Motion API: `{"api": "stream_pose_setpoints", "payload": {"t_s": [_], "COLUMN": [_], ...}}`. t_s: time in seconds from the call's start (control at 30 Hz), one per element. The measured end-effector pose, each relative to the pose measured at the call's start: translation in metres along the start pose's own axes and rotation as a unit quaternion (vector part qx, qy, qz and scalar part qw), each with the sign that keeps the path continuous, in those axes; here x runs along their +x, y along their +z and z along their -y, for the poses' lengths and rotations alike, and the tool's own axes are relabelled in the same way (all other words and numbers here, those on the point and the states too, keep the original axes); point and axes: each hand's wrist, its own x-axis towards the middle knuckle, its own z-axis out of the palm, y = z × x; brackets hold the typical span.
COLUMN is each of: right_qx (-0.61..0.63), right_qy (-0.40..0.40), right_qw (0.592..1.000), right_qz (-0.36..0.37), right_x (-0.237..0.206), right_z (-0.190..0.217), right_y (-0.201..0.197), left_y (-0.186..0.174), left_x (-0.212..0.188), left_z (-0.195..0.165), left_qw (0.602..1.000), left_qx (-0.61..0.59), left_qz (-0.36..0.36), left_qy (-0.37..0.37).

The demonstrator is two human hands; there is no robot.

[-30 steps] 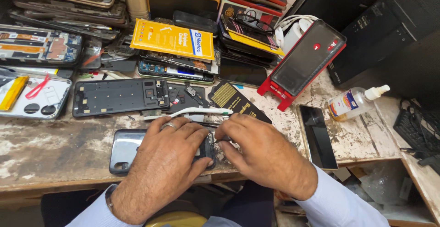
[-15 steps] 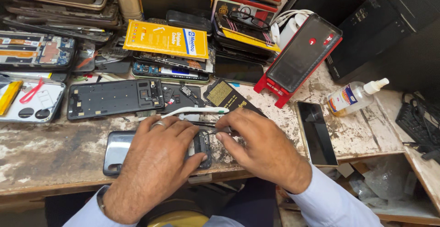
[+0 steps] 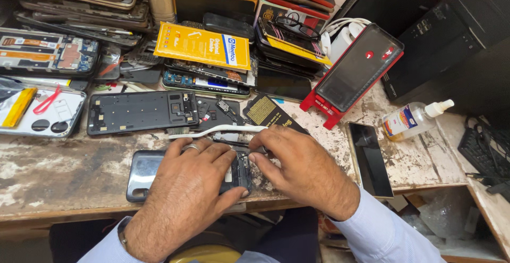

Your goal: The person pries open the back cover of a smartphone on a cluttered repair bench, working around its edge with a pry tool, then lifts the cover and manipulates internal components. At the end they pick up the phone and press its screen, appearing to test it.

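Note:
My left hand, with a ring on one finger, lies flat over an opened dark phone near the front edge of the worn workbench, pressing it down. My right hand sits just to its right, fingertips pinched at the phone's open end, where a thin tool seems to be held; its tip is hidden by the fingers. A white toothbrush lies right behind both hands.
A black phone frame lies behind the hands. Stacks of phone parts and a yellow box fill the back. A red-edged phone screen, a spray bottle and a dark phone stand to the right.
Both hands stay on the opened phone with only slight finger shifts. The camera view has drifted a little.

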Motion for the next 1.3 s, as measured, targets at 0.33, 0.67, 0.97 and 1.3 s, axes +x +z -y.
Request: {"api": "stream_pose_setpoints", "payload": {"t_s": [0.33, 0.67, 0.97, 1.3], "right_qx": [-0.041, -0.073, -0.072, -0.004], "right_qy": [-0.104, 0.055, 0.029, -0.107], "right_qw": [0.992, 0.993, 0.995, 0.994], "right_qz": [0.051, 0.077, 0.061, 0.024], "right_x": [0.023, 0.025, 0.012, 0.019], "right_z": [0.005, 0.014, 0.011, 0.016], "right_y": [-0.017, -0.015, -0.013, -0.018], "left_y": [0.000, -0.005, -0.006, -0.006], "left_x": [0.001, 0.003, 0.002, 0.003], "left_z": [-0.001, -0.003, -0.005, -0.003], "left_qw": [1.000, 1.000, 0.999, 1.000], "left_qx": [-0.018, -0.022, -0.018, -0.011], "left_qz": [-0.009, -0.005, -0.027, 0.002], "left_qy": [0.002, 0.005, 0.012, 0.003]}}
